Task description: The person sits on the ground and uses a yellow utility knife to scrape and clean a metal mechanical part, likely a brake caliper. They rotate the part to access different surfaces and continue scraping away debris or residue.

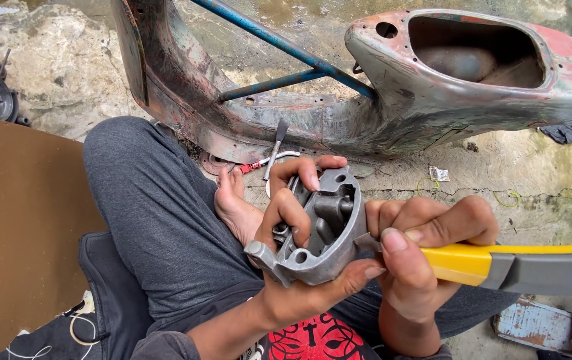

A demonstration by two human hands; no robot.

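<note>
left hand (292, 227): clamped around grey cast-metal housing (322, 230)
right hand (419, 250): gripping yellow-grey utility knife (499, 265), tip against housing edge
behind: stripped scooter frame (366, 87) on concrete floor (532, 173)

We look steeply down from our own head, close over our fingers (299, 213), facing forward past them to the ground (539, 173) beyond. It is the single view.

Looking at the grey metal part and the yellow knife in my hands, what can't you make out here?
Head view only:
- Blade tip of the yellow utility knife: hidden behind the grey cast housing.
- Housing's back face: covered by the left hand.
- Knife's rear end: cut off by the right edge.
- Right hand palm: turned away.
</note>
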